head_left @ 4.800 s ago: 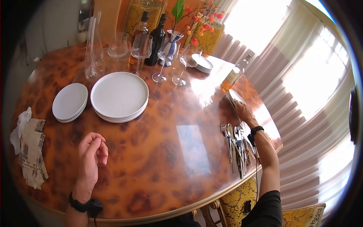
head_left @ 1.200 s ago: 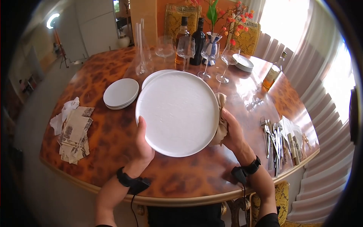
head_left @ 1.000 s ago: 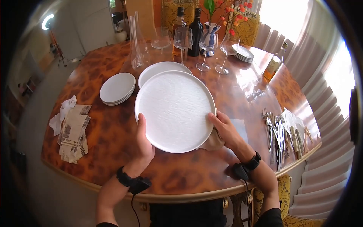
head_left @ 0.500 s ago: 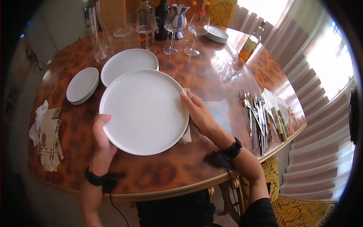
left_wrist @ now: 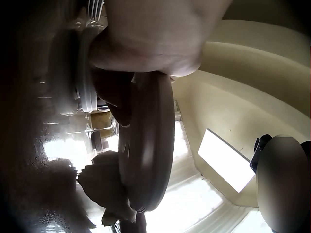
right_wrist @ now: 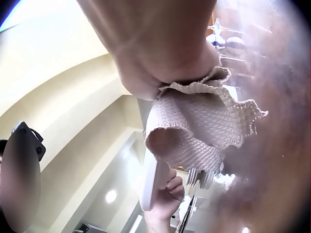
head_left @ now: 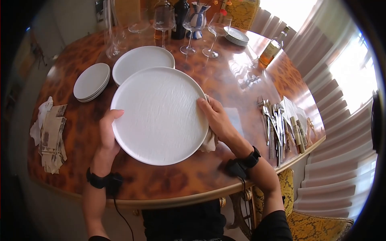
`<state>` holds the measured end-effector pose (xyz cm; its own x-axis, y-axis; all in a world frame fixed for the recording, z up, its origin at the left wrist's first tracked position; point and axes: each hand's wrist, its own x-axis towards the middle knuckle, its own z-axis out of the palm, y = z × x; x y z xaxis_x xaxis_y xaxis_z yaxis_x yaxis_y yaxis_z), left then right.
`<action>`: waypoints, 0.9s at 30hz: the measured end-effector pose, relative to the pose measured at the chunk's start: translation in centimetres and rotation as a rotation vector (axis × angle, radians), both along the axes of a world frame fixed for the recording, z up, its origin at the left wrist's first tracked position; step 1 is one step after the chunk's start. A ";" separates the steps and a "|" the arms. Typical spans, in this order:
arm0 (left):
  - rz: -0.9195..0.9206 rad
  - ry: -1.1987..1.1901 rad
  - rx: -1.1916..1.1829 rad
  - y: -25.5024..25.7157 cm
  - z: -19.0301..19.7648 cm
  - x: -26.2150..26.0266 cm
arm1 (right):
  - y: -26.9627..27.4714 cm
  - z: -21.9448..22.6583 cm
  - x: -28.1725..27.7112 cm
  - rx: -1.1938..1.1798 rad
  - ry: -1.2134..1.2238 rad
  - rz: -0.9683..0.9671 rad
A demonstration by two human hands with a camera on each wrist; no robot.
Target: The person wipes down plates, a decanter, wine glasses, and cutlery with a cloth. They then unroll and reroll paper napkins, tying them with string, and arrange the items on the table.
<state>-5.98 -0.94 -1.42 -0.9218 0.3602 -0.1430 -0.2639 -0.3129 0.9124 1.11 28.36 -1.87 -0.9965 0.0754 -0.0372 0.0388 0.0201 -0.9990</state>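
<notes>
A large white plate [head_left: 161, 116] is held up over the near part of the table, its face turned toward me. My left hand [head_left: 108, 128] grips its left rim, thumb on the face and fingers behind. On the right side, my right hand [head_left: 218, 120] holds the rim together with a beige cloth [head_left: 210, 141], which hangs behind the plate. In the right wrist view the cloth [right_wrist: 194, 121] shows a waffle weave and a ruffled edge, bunched under the hand. The left wrist view shows the plate [left_wrist: 148, 145] edge-on, below the left hand.
Behind the held plate lies another large plate [head_left: 140, 60], beside a stack of smaller plates [head_left: 91, 82]. Wine glasses [head_left: 164, 24], bottles and a vase stand farther back. Cutlery [head_left: 275, 124] lies at the right edge, printed paper napkins [head_left: 52, 136] at the left. A bottle [head_left: 273, 48] stands back right.
Earlier my right hand reached to the table's right side and the large plates lay stacked. Since then both hands have lifted one plate, with the cloth at its right side. Lately the plate has tilted slightly.
</notes>
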 end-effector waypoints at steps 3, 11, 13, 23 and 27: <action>0.071 0.002 0.117 0.5 -1.2 0.2 | -0.8 0.6 0.4 -0.052 0.030 -0.050; 0.300 0.051 0.094 2.2 -1.6 1.4 | -2.3 -0.5 1.0 -0.266 -0.089 -0.110; 0.300 0.086 0.081 2.3 -1.6 1.5 | -2.0 -1.0 0.6 -0.330 -0.091 -0.099; 0.339 0.018 0.115 2.1 -1.1 1.5 | -1.4 0.0 1.2 -0.429 0.052 0.049; 0.299 0.005 0.134 2.2 -0.4 1.9 | -1.8 0.3 1.3 -0.367 0.073 -0.146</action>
<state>-4.07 1.23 -1.86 -0.9901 0.0892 -0.1080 -0.1381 -0.4935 0.8587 2.40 26.56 -1.56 -0.9772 0.2116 -0.0178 -0.0563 -0.3392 -0.9390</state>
